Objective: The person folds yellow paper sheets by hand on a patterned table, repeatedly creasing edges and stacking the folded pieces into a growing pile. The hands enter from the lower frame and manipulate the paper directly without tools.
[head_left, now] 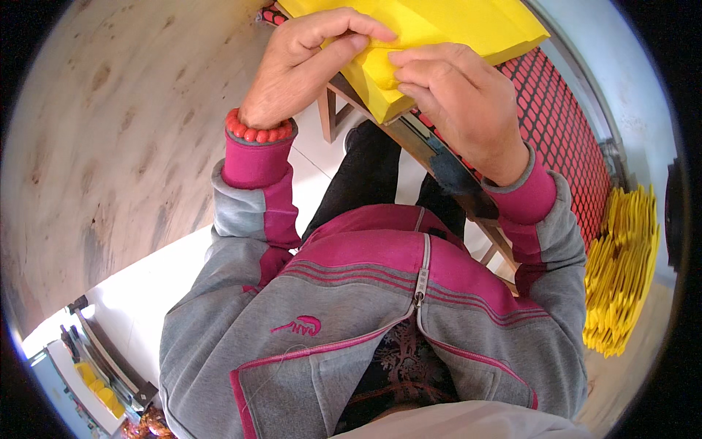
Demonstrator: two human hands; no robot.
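A bright yellow piece (453,25) of folded, paper-like or fabric sheet lies at the top of the view, its near corner reaching over the table edge. My left hand (296,69), with a red bead bracelet at the wrist, has its thumb and forefinger drawn close together on the near-left edge of this sheet. From the right, my right hand (468,99) pinches a raised fold of the same sheet between fingertips and thumb. Both sets of fingertips are close together, with the yellow fold between them. Whether anything small is inside the fold is hidden.
The table has a red cover (567,124) with a black net pattern and a wooden frame (409,143). A tall stack of yellow folded pieces (621,271) stands at the right by the wall. On the left is a large brown-marked pale surface (139,124). Yellow objects (102,391) sit at lower left.
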